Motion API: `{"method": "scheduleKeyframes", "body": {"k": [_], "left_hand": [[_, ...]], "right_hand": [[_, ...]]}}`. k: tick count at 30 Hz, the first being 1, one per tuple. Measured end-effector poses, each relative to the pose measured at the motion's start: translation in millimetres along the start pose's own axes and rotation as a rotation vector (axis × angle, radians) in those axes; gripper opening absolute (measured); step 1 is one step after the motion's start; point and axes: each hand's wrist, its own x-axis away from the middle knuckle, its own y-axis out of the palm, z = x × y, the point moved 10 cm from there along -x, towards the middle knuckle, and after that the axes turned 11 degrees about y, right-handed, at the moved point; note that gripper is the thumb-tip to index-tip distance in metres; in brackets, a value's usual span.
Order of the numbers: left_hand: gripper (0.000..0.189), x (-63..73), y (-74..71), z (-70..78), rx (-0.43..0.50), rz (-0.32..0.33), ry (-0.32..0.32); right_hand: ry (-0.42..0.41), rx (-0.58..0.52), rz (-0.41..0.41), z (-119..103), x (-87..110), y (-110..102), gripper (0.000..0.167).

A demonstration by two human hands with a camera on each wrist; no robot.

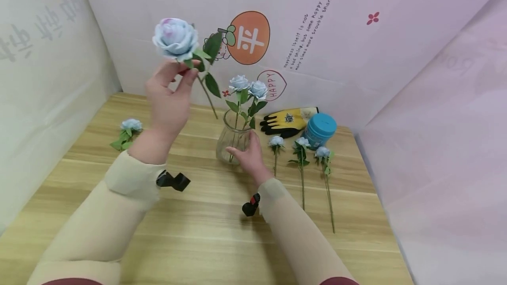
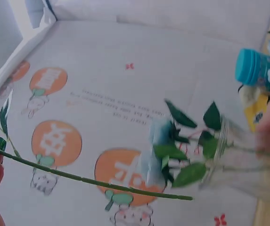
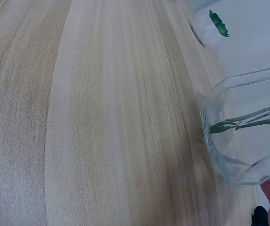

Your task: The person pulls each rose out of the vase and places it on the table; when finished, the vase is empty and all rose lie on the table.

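High on the left in the head view, my left hand (image 1: 168, 100) pinches a pale blue artificial rose (image 1: 176, 38) just under its bloom. The stem slants down to the right, its lower end above and left of the glass vase's mouth. In the left wrist view, that bare green stem (image 2: 97, 181) reaches toward the vase. My right hand (image 1: 251, 155) grips the clear glass vase (image 1: 222, 146) from the right, thumb across the front. Two blue roses (image 1: 259, 90) stand in the vase. Their stem ends (image 3: 229, 125) reach its base in the right wrist view.
Three blue roses (image 1: 303, 142) lie on the wooden table (image 1: 190, 236) at the right. Another rose (image 1: 130, 125) lies at the left. Behind the vase are yellow-black gloves (image 1: 289, 119) and a blue tub (image 1: 320, 130). Printed white sheeting (image 1: 332, 51) encloses the back and sides.
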Motion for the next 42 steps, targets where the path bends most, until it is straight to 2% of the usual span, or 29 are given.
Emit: {"method": "scheduleKeyframes", "body": {"k": [3,5,7,11,14,17,19,24,28,31,36,42], "left_hand": [[0.008,2.1,-23.3,-10.9,-0.077,0.003,-0.044],[0.009,7.9,-39.2,-24.8,-0.145,-0.009,-0.110],[0.011,16.8,-56.0,-42.2,-0.200,-0.013,-0.210],[0.016,42.9,-87.8,-81.3,-0.312,-0.070,-0.469],[0.022,68.6,-103.5,-108.2,-0.410,-0.233,-0.640],[0.026,99.3,-114.2,-131.7,-0.490,-0.429,-0.739],[0.027,119.2,-119.6,-145.8,-0.533,-0.550,-0.763],[0.028,161.3,-125.1,-177.6,-0.561,-0.785,-0.796],[0.028,185.6,-124.7,-195.8,-0.538,-0.928,-0.879],[0.027,192.5,-121.9,-202.3,-0.543,-0.973,-0.910],[0.025,198.2,-117.3,-210.9,-0.583,-1.010,-0.935],[0.030,199.0,-115.0,-215.8,-0.612,-1.000,-0.937]], "right_hand": [[0.001,-0.004,-0.010,0,0.2,2,0.102],[-0.002,-0.007,-0.005,1,-0.3,1,0.102],[-0.004,-0.016,0.002,1,-0.7,0,0.103],[-0.015,-0.031,0.006,1,-1.8,-1,0.104],[-0.031,-0.035,0.003,0,-2.5,-1,0.104],[-0.040,-0.030,0.009,0,-2.8,-1,0.103],[-0.042,-0.026,0.012,0,-3.0,0,0.102],[-0.043,-0.029,0.017,-1,-2.8,0,0.098],[-0.050,-0.022,0.024,-2,-2.9,-1,0.096],[-0.036,-0.010,0.025,0,-3.6,-2,0.098],[-0.019,0.000,0.021,3,-5.1,0,0.100],[-0.023,-0.005,0.022,1,-4.2,0,0.098]]}}
